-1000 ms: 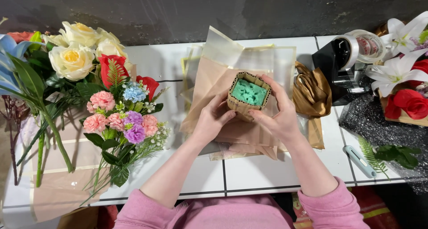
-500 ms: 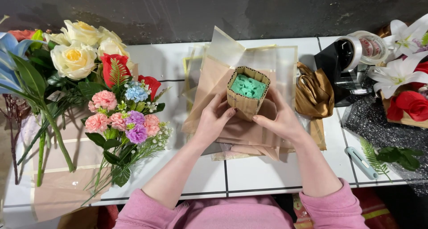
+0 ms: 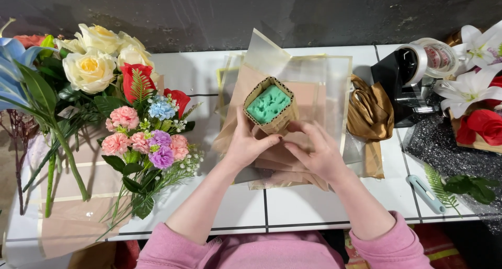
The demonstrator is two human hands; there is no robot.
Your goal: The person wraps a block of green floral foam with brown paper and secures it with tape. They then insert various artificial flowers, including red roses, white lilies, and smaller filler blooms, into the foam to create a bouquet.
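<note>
1. White tiled table [image 3: 293, 206], dark wall behind; flower bunch [image 3: 141, 138] at left
2. Left hand [image 3: 246, 143] and right hand [image 3: 316, 154] curled around corrugated box of green foam [image 3: 269, 105], held over tan wrapping sheets [image 3: 314, 91]
3. Judged step: seating box on sheets; steadying needed next

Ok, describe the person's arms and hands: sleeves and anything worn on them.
Both arms wear pink sleeves of a soft knit-looking fabric, pushed up near the elbows so the forearms are bare. The left hand and the right hand are bare: no gloves, and no rings, watch or bracelets that this view shows. The nails look short and unpainted, though the picture is too small to be sure.
</note>
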